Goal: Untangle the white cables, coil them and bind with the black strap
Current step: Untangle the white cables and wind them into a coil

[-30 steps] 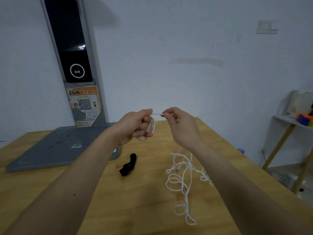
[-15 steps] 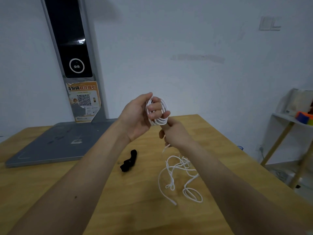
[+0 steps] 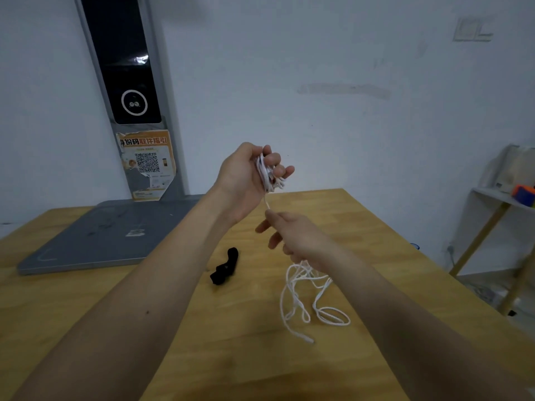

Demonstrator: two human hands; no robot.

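Observation:
My left hand [image 3: 249,175] is raised above the wooden table [image 3: 162,337] and grips a small coil of white cable [image 3: 267,175] wound round its fingers. A strand runs down from the coil into my right hand [image 3: 292,235], which pinches it just below. Under that hand the loose white cable [image 3: 307,296] lies in tangled loops on the table, its end plug near the front. The black strap [image 3: 225,269] lies crumpled on the table, left of the loops and under my left forearm.
A grey flat base with a tall black-and-grey post [image 3: 121,82] stands at the table's back left. A white shelf unit [image 3: 503,204] with a colourful cube stands on the floor to the right. The wall is close behind.
The right hand has dropped lower and away from the coil, drawing a strand down. The left hand has lifted a little with the coil. The loops on the table have shifted.

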